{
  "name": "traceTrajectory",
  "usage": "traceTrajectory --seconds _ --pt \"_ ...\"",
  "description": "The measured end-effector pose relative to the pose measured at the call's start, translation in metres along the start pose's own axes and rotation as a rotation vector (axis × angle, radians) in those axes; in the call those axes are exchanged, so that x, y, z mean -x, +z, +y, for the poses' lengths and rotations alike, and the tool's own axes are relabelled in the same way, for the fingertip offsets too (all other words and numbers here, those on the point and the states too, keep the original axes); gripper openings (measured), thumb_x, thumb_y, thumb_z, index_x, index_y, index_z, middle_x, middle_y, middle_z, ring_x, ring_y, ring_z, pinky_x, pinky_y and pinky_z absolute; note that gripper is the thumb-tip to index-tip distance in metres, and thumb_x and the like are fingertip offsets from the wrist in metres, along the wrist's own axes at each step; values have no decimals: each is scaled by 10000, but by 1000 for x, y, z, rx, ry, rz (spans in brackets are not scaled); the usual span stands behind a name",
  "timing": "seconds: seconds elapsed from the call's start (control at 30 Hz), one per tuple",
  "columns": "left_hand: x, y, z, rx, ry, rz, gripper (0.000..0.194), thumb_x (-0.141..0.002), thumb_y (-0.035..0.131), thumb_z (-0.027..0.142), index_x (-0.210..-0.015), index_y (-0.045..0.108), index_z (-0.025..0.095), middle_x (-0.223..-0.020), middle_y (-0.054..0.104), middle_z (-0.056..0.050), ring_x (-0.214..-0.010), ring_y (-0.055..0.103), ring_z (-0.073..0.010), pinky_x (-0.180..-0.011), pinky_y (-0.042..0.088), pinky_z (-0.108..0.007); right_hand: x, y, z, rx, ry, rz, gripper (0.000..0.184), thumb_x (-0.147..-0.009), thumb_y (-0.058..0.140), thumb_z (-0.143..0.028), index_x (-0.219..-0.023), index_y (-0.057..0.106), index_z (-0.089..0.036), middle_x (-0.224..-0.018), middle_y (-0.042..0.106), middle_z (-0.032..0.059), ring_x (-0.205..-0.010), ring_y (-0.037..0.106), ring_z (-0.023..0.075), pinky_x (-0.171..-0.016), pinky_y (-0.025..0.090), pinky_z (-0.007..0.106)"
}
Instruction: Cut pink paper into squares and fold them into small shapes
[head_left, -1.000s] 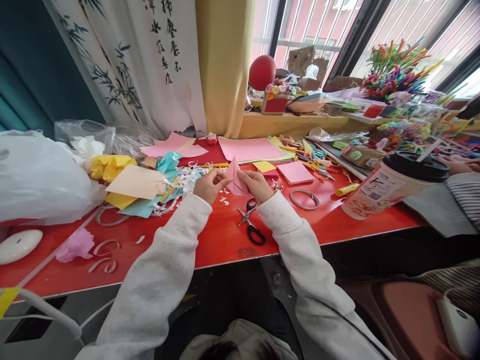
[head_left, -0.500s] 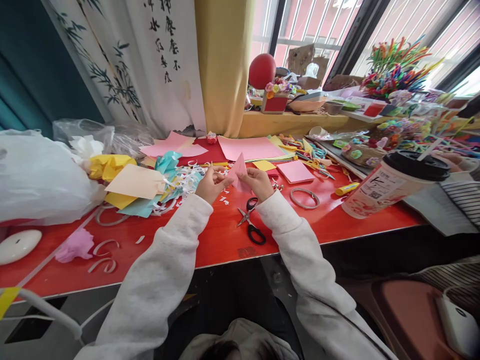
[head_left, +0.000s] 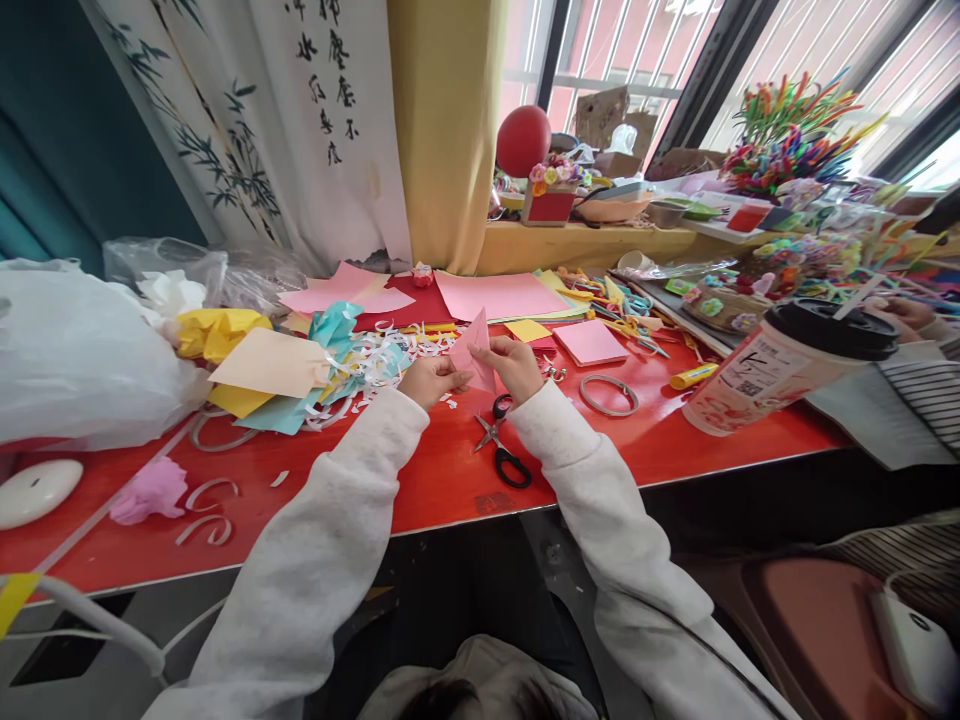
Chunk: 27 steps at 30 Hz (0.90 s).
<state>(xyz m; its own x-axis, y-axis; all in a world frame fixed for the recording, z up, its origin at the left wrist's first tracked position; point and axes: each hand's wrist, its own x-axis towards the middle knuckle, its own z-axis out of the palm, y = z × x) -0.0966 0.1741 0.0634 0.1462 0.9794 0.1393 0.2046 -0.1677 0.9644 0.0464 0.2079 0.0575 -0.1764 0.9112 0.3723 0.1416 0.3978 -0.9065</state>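
A folded piece of pink paper (head_left: 474, 352) is held up above the red table between my two hands. My left hand (head_left: 433, 380) pinches its lower left part. With thumb and fingers closed, my right hand (head_left: 516, 366) grips its right side. Just below, black-handled scissors (head_left: 501, 440) lie on the table with their blades slightly apart. A stack of square pink paper (head_left: 592, 343) and a yellow paper square (head_left: 528, 330) lie to the right of my hands. White paper shreds (head_left: 375, 355) are heaped to the left.
A paper cup with a black lid (head_left: 787, 370) and a roll-like ring (head_left: 609, 395) stand to the right. Coloured paper sheets (head_left: 270, 362) and a white plastic bag (head_left: 90, 350) lie left. Another person's hand (head_left: 906, 315) shows at the far right.
My left hand has shifted slightly down and right along the paper, its fingers drawing together. The paper has turned a little. Another person's hand has appeared behind the cup.
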Motion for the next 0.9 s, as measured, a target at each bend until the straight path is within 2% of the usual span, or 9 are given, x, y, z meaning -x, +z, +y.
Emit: traceTrajectory --seconds 0.1,0.23,0.4,0.53,0.7,0.9 --pt "-1 -3 -4 -14 9 16 384 -474 706 494 -523 545 149 -517 592 -4 -516 554 -125 -564 467 -274 -1 0 3 -36 4 -3 311 -647 593 -442 -658 630 -134 -641 574 25 -687 518 163 -621 410 275" --pt "-4 -8 -10 -49 66 101 336 -574 655 479 -645 587 158 -643 614 -4 -623 561 -126 -625 445 -254 -1 1 4 -107 44 -21 327 -616 620 -445 -694 633 -127 -662 584 26 -672 521 153 -629 421 281" --pt "-5 -11 -15 -69 79 153 344 -587 641 485 -599 557 151 -572 587 1 -589 547 -129 -638 436 -266 1 3 0 -209 130 -130 392 -574 632 -511 -672 616 -131 -593 556 4 -590 509 129 -570 419 263" --pt "-6 -10 -15 -64 80 172 344 -561 664 471 -569 527 155 -556 577 10 -584 540 -127 -614 429 -257 1 3 -3 -160 128 -128 408 -565 632 -526 -652 613 -128 -555 533 0 -571 490 125 -527 397 249" --pt "-7 -12 -14 -29 82 214 347 -556 667 465 -688 590 155 -650 603 1 -625 550 -125 -637 437 -256 2 3 -4 -42 62 -88 375 -612 600 -497 -621 612 -122 -544 515 -2 -567 468 122 -508 361 240" --pt "-5 -14 -10 -3 60 262 349 -535 681 473 -613 567 152 -559 563 13 -557 521 -111 -596 431 -256 4 3 -7 51 29 -75 342 -635 586 -476 -595 606 -136 -515 482 -13 -569 452 120 -505 345 235"
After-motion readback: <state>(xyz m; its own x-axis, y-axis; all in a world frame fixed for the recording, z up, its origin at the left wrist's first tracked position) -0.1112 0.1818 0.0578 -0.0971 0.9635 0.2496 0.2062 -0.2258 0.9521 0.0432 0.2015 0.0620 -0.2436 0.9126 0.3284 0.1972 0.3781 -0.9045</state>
